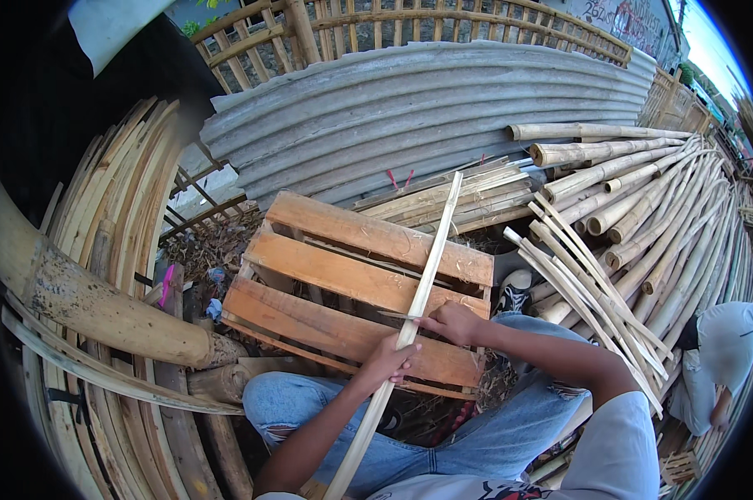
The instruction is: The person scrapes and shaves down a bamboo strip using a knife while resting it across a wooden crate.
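Note:
A long pale bamboo strip [433, 265] slants from my lap up across the top of a wooden slatted crate [343, 268]. My left hand [385, 360] is closed around the strip near the crate's front edge. Just above it, my right hand [451, 323] is closed on a knife, whose thin blade [396, 315] lies against the strip, pointing left. The knife's handle is hidden in my fingers. Thin shavings are scattered on the crate's slats.
Cut bamboo poles [627, 217] and loose split strips [589, 292] lie to the right. More split bamboo [118, 183] and a thick pole [101, 300] are at the left. A corrugated metal sheet [426, 100] stands behind. Another person [722, 358] crouches at far right.

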Action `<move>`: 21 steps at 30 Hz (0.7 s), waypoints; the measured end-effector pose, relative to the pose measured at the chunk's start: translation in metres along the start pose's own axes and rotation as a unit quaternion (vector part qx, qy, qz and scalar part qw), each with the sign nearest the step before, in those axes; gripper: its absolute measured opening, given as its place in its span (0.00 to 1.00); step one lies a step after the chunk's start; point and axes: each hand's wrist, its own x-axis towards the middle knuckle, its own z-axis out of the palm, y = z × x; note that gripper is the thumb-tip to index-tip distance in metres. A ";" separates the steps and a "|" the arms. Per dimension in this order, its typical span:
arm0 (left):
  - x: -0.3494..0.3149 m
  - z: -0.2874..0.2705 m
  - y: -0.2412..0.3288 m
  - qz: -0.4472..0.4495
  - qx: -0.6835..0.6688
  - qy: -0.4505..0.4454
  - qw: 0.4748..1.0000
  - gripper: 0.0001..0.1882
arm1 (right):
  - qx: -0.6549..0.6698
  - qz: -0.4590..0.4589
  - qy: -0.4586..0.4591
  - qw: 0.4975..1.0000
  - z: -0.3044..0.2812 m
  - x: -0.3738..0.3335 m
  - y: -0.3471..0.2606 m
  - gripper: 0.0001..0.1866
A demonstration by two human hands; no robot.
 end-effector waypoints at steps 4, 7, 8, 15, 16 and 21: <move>0.004 0.008 0.005 0.019 0.003 0.003 1.000 0.10 | -0.031 0.112 0.074 0.991 -0.024 0.029 0.051 0.38; 0.004 0.005 0.007 0.007 0.008 0.002 1.000 0.10 | -0.037 0.098 0.068 0.992 -0.016 0.028 0.050 0.37; 0.003 0.000 0.006 0.006 0.005 0.001 1.000 0.10 | -0.027 0.068 0.043 0.996 -0.011 0.021 0.031 0.36; 0.003 0.012 0.005 0.029 0.029 0.012 0.999 0.09 | -0.016 0.139 0.104 0.985 -0.026 0.027 0.058 0.36; 0.002 0.014 0.006 0.023 0.026 0.004 0.999 0.09 | -0.019 0.140 0.110 0.984 -0.026 0.026 0.071 0.36; -0.003 -0.003 0.002 0.011 0.007 -0.007 1.000 0.09 | -0.013 0.051 0.013 0.999 -0.001 0.012 0.013 0.34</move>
